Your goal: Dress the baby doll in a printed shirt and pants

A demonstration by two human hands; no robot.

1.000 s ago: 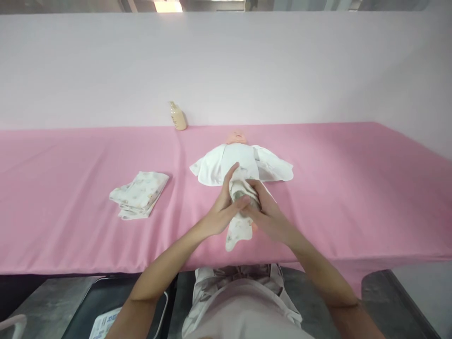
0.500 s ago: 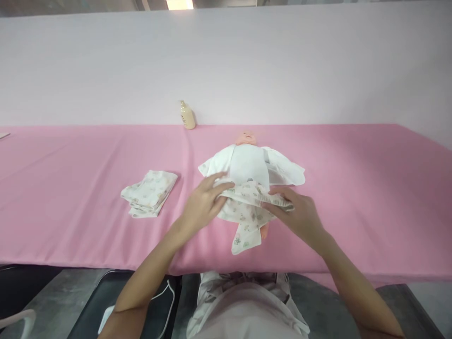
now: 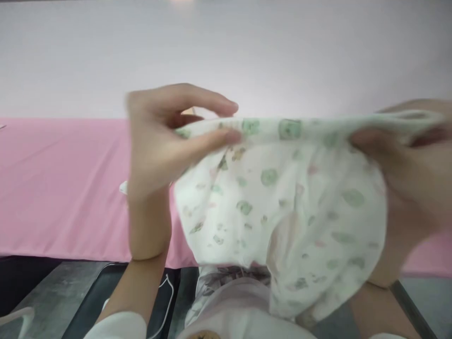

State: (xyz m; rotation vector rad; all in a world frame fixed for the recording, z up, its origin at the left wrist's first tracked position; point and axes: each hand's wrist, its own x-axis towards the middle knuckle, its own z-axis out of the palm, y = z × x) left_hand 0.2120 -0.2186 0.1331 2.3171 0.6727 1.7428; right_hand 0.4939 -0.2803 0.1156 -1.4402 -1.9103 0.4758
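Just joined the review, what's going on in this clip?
A person is holding up a white cloth printed with small green and pink motifs, spread across the view close to the head camera. The right hand grips one end of its top edge, and the left hand has its thumb on the other end. A pink-covered table lies behind.

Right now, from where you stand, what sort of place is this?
Probably an indoor practice room, perhaps for baby care. A long table under a pink cover runs along a plain pale wall, and the left hand and right hand hold up a soft white cloth printed with small green shapes.
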